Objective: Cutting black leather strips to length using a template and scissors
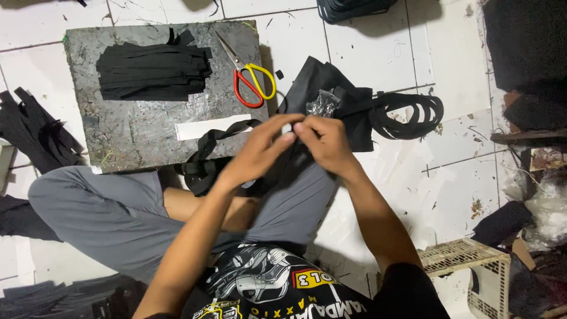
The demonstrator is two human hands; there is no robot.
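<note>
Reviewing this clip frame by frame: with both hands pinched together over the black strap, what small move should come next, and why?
Probably draw the black strap a little further through the fingers. The left hand and right hand meet on a small pale piece, and slack strap loops below them.

Scissors [251, 74] and strap stack [153, 72] crowd the board [136, 133]; right-hand tiles [455, 189] lie open.

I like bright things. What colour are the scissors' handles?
One red, one yellow, on the scissors lying on the board; head view.
</note>
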